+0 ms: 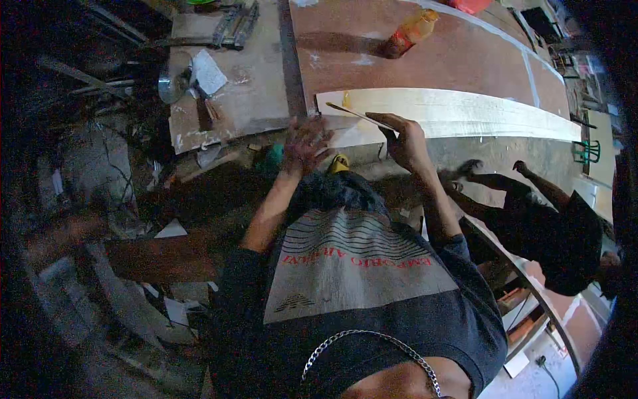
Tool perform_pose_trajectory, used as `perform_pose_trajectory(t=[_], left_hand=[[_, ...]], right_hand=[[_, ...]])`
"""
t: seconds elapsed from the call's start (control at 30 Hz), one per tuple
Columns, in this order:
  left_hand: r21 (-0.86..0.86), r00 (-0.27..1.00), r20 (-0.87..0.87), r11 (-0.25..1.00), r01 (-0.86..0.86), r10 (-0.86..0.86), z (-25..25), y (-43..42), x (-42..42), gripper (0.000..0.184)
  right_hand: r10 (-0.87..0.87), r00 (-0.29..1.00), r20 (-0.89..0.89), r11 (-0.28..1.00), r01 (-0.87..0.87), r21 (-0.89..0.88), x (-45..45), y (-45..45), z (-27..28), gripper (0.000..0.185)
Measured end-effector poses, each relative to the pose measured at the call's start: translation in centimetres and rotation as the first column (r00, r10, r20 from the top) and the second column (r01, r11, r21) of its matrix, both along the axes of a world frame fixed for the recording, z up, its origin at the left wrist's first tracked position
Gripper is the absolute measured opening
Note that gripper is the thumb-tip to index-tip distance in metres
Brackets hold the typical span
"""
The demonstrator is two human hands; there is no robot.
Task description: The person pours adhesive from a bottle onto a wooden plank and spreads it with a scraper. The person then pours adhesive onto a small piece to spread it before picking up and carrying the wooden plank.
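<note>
Head view is looking down on a person's two bare hands at a workbench. The right hand [407, 136] is gripping a slim, flat tool [359, 115] between thumb and fingers, its narrow tip pointing over the near-left end of a long pale panel [458, 113]. The left hand [306, 147] is holding nothing visible; blurred, its fingers are spreading open beside that same end, and whether they are touching it is unclear.

Fine work at this end seems to be under way, near a yellowish smear [346, 99]. Bringing the tip down would be calling for a light, steady angle and a still panel.

The panel is showing a smooth, faintly streaked surface and is curving in the wide lens. Beyond it, a reddish-brown board [345, 73] is bearing chalky white streaks and a clear bottle [412, 33] with orange-red contents.
</note>
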State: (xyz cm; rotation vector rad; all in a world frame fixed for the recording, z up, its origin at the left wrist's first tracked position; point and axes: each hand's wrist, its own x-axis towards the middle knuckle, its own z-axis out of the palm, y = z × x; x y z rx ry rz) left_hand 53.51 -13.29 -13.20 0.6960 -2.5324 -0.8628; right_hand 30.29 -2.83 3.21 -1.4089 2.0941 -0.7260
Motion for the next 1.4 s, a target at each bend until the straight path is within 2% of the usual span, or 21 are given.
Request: perform_pose_trajectory(t=[0.07, 0.1, 0.13, 0.17, 0.23, 0.33, 0.37, 0.43, 0.5, 0.57, 0.63, 0.7, 0.8, 0.87, 0.97, 1.03, 1.17, 1.27, 1.33, 1.37, 1.4], left_hand=[[0.351, 0.995, -0.095, 0.937, 0.007, 0.028, -0.8, -0.9, 0.0, 0.053], [-0.038, 0.996, -0.064, 0.998, 0.056, -0.059, -2.8, -1.8, 0.2, 0.057], [-0.417, 0.992, -0.004, 0.901, 0.115, -0.128, -3.2, -2.8, 0.2, 0.061], [-0.426, 0.990, -0.009, 0.896, 0.126, -0.143, -3.7, -3.4, 0.0, 0.061], [-0.164, 0.980, -0.161, 0.982, 0.092, -0.119, -2.1, -3.6, -1.0, 0.082], [-0.148, 0.993, -0.010, 0.982, 0.115, -0.118, 2.0, -5.0, -2.4, 0.104], [-0.149, 0.991, -0.019, 0.981, 0.127, -0.132, 2.5, -5.7, -3.0, 0.104], [-0.187, 0.986, -0.015, 0.969, 0.163, -0.168, 2.5, -6.7, -4.1, 0.116], [-0.209, 0.975, 0.011, 0.953, 0.218, -0.220, 2.1, -7.4, -4.8, 0.119], [-0.231, 0.963, 0.039, 0.935, 0.270, -0.268, 1.6, -7.5, -5.0, 0.121], [-0.250, 0.948, 0.109, 0.915, 0.316, -0.298, 1.7, -7.5, -5.0, 0.123], [-0.256, 0.952, 0.078, 0.917, 0.307, -0.297, 2.0, -7.1, -4.7, 0.121], [-0.279, 0.956, 0.029, 0.916, 0.290, -0.293, 2.0, -7.1, -4.4, 0.118], [-0.302, 0.955, 0.009, 0.910, 0.284, -0.296, 1.5, -7.4, -4.5, 0.116], [-0.282, 0.957, 0.006, 0.917, 0.281, -0.291, 1.1, -7.6, -4.4, 0.115], [-0.320, 0.946, -0.121, 0.914, 0.250, -0.301, 0.5, -8.0, -4.3, 0.115], [-0.323, 0.953, -0.086, 0.913, 0.250, -0.292, 1.3, -8.9, -3.2, 0.117], [-0.313, 0.963, -0.004, 0.915, 0.256, -0.270, 1.8, -9.0, -2.5, 0.108], [-0.390, 0.897, -0.188, 0.868, 0.307, -0.401, -0.4, -8.8, -1.8, 0.086], [-0.390, 0.897, -0.188, 0.869, 0.306, -0.400, -1.3, -8.7, -1.4, 0.086], [-0.457, 0.892, -0.167, 0.835, 0.308, -0.420, -1.4, -8.5, -0.8, 0.069]], right_hand=[[-0.026, 1.000, 0.001, 0.997, 0.026, -0.070, -0.2, 0.4, -1.6, 0.035], [-0.055, 0.998, 0.011, 0.989, 0.056, -0.133, -0.4, 0.5, -2.0, 0.033], [-0.108, 0.994, 0.028, 0.987, 0.111, -0.115, -0.2, 0.6, -2.2, 0.030], [-0.123, 0.992, 0.023, 0.984, 0.125, -0.124, 0.1, 0.6, -2.3, 0.030], [-0.167, 0.986, 0.009, 0.983, 0.167, -0.078, 0.6, 1.0, -2.1, 0.028], [-0.206, 0.973, 0.105, 0.956, 0.223, -0.192, 0.9, 2.1, -3.6, 0.030], [-0.220, 0.971, 0.096, 0.953, 0.235, -0.194, 0.8, 2.3, -3.4, 0.030], [-0.354, 0.912, 0.206, 0.935, 0.339, 0.105, 1.5, 2.7, -1.3, 0.026], [-0.369, 0.905, 0.212, 0.929, 0.362, 0.074, 2.2, 3.1, -1.1, 0.035], [-0.416, 0.826, 0.379, 0.861, 0.492, -0.127, 3.1, 3.4, -1.9, 0.022], [-0.428, 0.852, 0.302, 0.871, 0.478, -0.114, 3.4, 3.7, -1.9, 0.022], [-0.429, 0.874, 0.229, 0.883, 0.460, -0.098, 3.2, 4.1, -2.1, 0.022], [-0.534, 0.738, 0.412, 0.831, 0.549, 0.092, 3.2, 4.9, -2.9, 0.021], [-0.443, 0.886, 0.140, 0.875, 0.461, -0.148, 3.9, 4.4, -3.3, 0.020], [-0.449, 0.888, 0.098, 0.885, 0.458, -0.087, 3.9, 4.2, -2.0, 0.020], [-0.454, 0.887, 0.086, 0.886, 0.459, -0.064, 3.9, 4.0, -1.0, 0.020], [-0.443, 0.894, 0.065, 0.890, 0.447, -0.088, 3.8, 4.1, -1.0, 0.019], [-0.442, 0.896, 0.048, 0.891, 0.445, -0.091, 3.8, 3.6, -1.0, 0.020], [-0.436, 0.899, 0.040, 0.896, 0.438, -0.074, 3.4, 3.7, -1.0, 0.021], [-0.432, 0.901, 0.035, 0.899, 0.433, -0.056, 3.3, 3.8, -1.1, 0.022], [-0.431, 0.902, 0.036, 0.900, 0.432, -0.055, 3.2, 3.8, -1.2, 0.022]])
